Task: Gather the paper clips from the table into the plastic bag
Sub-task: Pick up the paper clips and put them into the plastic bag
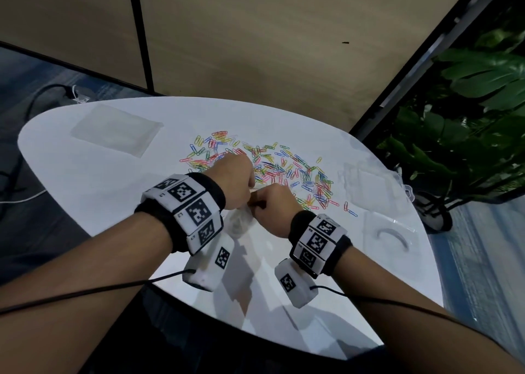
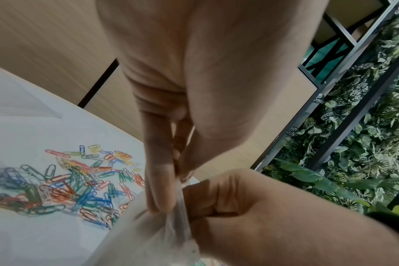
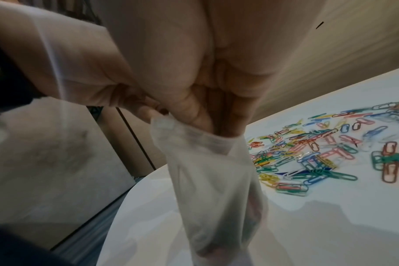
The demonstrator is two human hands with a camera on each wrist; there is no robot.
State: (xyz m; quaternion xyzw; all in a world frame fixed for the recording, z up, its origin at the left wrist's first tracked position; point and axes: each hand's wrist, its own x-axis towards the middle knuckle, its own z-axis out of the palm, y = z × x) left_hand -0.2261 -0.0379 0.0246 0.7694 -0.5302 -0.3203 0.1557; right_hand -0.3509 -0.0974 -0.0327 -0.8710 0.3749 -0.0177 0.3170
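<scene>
Many coloured paper clips (image 1: 272, 169) lie scattered across the middle of the white table (image 1: 85, 180). Just in front of them, both hands hold up a thin translucent plastic bag (image 1: 238, 220), which hangs between them. My left hand (image 1: 235, 183) pinches a corner of the bag's rim (image 2: 169, 212). My right hand (image 1: 272, 206) has its curled fingers (image 3: 219, 124) pushed into the bag's mouth (image 3: 194, 136) and grips the rim. The clips (image 2: 75, 187) (image 3: 319, 154) lie beyond the hands. The bag's bottom (image 3: 216, 234) shows blurred colours; what is inside is unclear.
A flat clear plastic sheet (image 1: 116, 129) lies at the table's far left. Clear plastic packaging (image 1: 369, 183) and a clear tray (image 1: 392, 231) sit at the right. Leafy plants (image 1: 468, 103) stand past the right edge. The curved near edge is close under my forearms.
</scene>
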